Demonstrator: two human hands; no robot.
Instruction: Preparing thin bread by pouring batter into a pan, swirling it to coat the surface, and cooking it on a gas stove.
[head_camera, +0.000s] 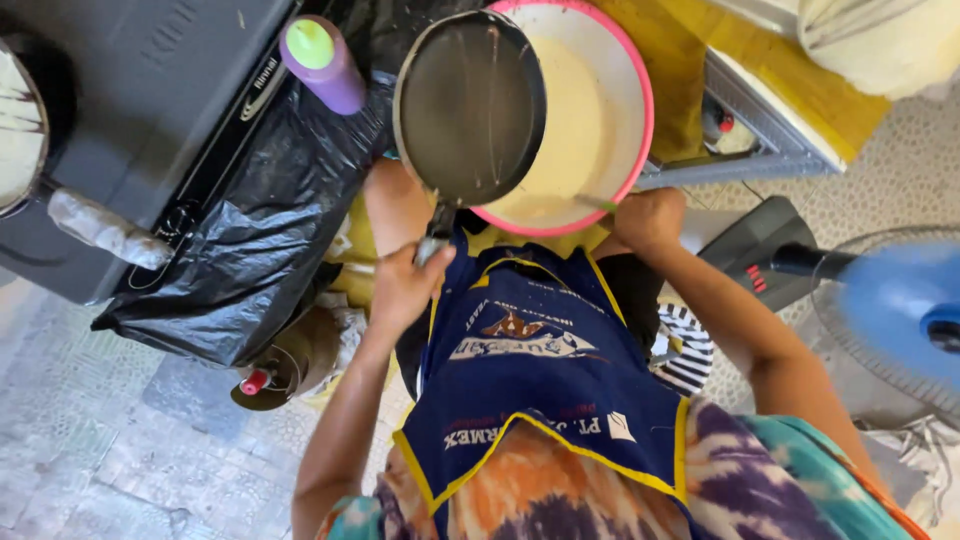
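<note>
My left hand (405, 285) grips the handle of a small dark frying pan (470, 100), held tilted over a pink-rimmed basin (640, 120) of pale batter (575, 120). My right hand (648, 218) is closed on a thin utensil handle at the basin's near rim; the rest of the utensil is hidden. A blue apron with yellow trim (545, 380) hangs below both hands.
A purple squeeze bottle with a green cap (322, 62) stands beside a dark stove (130, 130) draped with a black plastic bag (270, 220). A blue fan (900, 310) is at the right. A striped cloth (685, 345) and tiled floor (100, 440) lie below.
</note>
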